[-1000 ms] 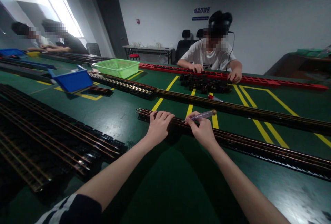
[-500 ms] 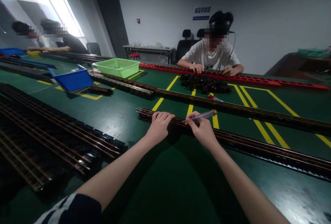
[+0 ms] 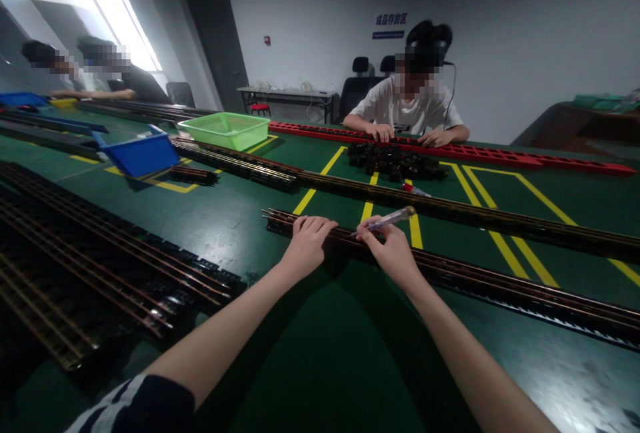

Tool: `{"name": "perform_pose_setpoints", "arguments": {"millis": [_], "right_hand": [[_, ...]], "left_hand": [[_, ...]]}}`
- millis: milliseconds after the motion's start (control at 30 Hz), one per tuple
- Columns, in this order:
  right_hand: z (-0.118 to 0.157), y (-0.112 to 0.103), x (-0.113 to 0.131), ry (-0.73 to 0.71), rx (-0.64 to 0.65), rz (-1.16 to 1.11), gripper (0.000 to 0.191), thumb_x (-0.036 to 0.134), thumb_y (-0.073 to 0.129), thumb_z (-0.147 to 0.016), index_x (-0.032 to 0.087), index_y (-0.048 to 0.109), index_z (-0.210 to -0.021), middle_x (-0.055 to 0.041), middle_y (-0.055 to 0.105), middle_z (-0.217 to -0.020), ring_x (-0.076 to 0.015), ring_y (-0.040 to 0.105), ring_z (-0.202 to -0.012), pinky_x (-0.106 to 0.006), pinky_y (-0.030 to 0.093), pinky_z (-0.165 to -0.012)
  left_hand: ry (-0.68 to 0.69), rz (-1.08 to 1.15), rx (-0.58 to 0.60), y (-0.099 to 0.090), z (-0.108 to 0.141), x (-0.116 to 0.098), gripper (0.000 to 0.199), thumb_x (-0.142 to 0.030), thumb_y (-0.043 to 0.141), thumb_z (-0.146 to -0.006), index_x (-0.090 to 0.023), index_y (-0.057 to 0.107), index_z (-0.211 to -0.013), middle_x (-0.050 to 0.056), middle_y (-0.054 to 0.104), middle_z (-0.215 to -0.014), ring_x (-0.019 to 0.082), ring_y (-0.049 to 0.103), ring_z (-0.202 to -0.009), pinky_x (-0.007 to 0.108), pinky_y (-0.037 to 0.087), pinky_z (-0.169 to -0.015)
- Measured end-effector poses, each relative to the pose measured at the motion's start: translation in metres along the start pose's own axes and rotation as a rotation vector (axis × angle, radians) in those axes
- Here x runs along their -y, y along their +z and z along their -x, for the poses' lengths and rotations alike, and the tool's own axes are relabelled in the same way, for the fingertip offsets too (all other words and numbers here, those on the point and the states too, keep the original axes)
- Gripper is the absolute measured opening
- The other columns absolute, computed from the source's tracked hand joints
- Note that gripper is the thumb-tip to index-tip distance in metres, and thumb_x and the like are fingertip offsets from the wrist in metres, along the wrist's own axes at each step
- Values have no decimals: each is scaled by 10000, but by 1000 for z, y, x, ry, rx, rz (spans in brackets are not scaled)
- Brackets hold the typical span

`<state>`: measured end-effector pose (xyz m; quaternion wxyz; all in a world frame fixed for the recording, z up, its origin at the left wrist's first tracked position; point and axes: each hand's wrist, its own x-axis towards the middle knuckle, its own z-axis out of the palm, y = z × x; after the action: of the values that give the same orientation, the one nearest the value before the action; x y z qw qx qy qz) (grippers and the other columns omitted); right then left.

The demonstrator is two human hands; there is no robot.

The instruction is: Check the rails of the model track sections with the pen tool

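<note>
A long dark rail strip [image 3: 475, 272] with copper-coloured rods runs from the middle of the green table to the right edge. My left hand [image 3: 309, 243] rests on it near its left end, fingers bent over the strip and closed around its top. In my right hand [image 3: 387, 245] is a clear pen-like tool [image 3: 395, 218], pinched between thumb and fingers. Its thin tip points down-left onto the strip, just right of my left hand. What the tip touches is too small to tell.
Behind the strip lies another long dark rail [image 3: 450, 210]. More rails [image 3: 100, 240] cover the left side. A blue bin [image 3: 143, 155], a green basket [image 3: 227, 132] and a black parts pile [image 3: 395, 161] stand farther back. A person works across the table at a red rail [image 3: 505, 154].
The pen-like tool has tilted slightly more upright and moved a little left with my right hand. My left hand has stayed in place. The person opposite has shifted a hand slightly left.
</note>
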<state>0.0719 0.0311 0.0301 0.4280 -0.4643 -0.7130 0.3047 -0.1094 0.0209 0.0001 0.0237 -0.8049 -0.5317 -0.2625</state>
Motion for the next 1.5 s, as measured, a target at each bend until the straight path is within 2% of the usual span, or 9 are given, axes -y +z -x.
{"name": "perform_pose_setpoints", "arguments": {"millis": [133,367,633,800,1033,1267,1500], "right_hand": [[-1,2,-1,-41,32,99,112,292,539,-790,212,605,-750,-36,668,-793,-219,621,-793,-360,448,-747],[-1,3,0,-7,-12,-16,149,318,486,-838,209,553,-761,-32,677,-711,-195,648,-744,-323,457,-749],[0,4,-5,-60,-23,32,163,341,448,-864,214,522,-795,-25,657,-711,-194,633,-737,-320,449,-733],[0,5,-6,-83,2,100,168,333,431,-870,219,518,-782,-34,653,-744,-208,620,-760,-343,437,-752],[0,5,-4,-79,7,56,149,315,436,-865,219,510,-777,-28,655,-722,-196,635,-725,-318,447,-708],[0,5,-4,-80,-21,57,137,319,452,-849,220,512,-775,-33,668,-709,-206,643,-725,-326,443,-727],[0,5,-3,-70,-34,31,135,320,460,-845,218,515,-774,-32,677,-700,-204,652,-729,-318,449,-720]], "left_hand": [[-4,-7,-2,-1,0,-1,429,-14,372,-769,-187,538,-1125,58,602,-1151,195,482,-1129,388,262,-993],[-10,0,1,0,0,-1,488,23,359,-727,-187,537,-1130,58,599,-1157,193,477,-1129,387,262,-992],[-14,6,10,-1,0,-1,504,24,358,-713,-193,536,-1132,61,595,-1160,197,472,-1137,389,262,-990],[-15,14,12,-1,0,-1,465,-11,369,-745,-203,535,-1134,55,598,-1158,197,477,-1130,388,267,-984],[-3,17,-1,-2,1,-2,377,-130,436,-778,-200,533,-1136,55,596,-1143,206,481,-1113,389,262,-991],[-2,-4,-6,-2,1,-3,350,-218,486,-793,-198,526,-1140,57,594,-1139,210,483,-1112,391,259,-990],[-2,-36,-23,0,0,-2,293,-254,499,-824,-202,530,-1111,56,601,-1127,211,487,-1108,389,262,-976]]}}
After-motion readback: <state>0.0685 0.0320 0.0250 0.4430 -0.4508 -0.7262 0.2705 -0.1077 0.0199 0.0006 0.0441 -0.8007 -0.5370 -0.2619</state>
